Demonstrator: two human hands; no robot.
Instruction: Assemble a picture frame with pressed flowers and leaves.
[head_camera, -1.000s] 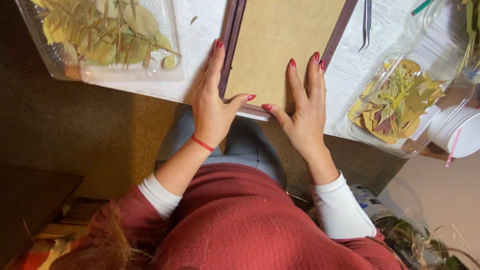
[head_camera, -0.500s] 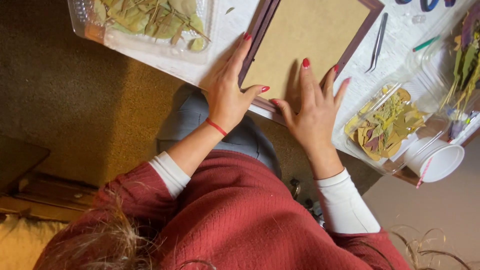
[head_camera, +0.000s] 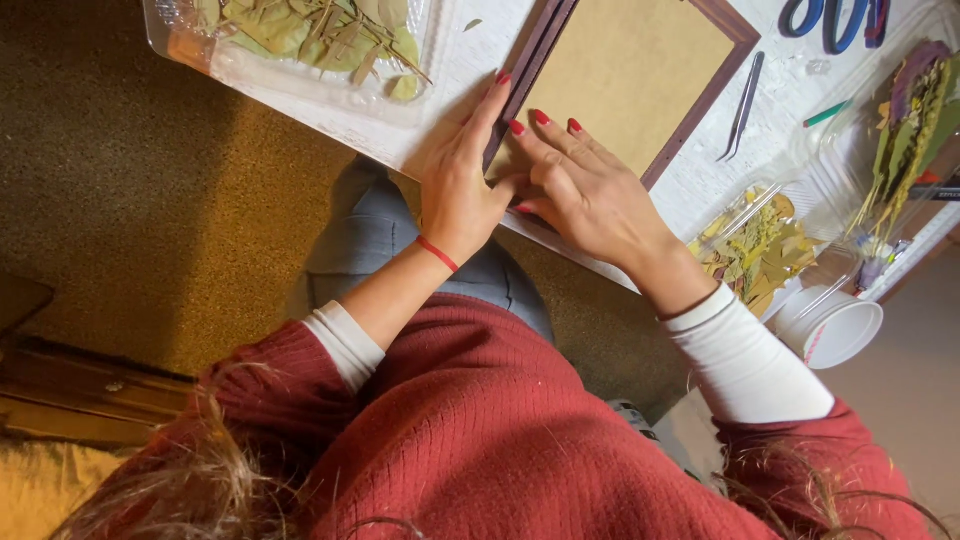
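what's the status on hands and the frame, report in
Left hand flat along picture frame left edge. Right hand pressing the brown backing board near the lower corner. Tweezers lie beside the frame, apart from both hands.

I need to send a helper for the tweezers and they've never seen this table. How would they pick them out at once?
Start from the picture frame, dark brown around a tan backing board, under both hands on the white table. Just off its right edge lie the tweezers: a slim dark metal pair, unlike the blue-handled scissors above them and the small green pencil to their right.
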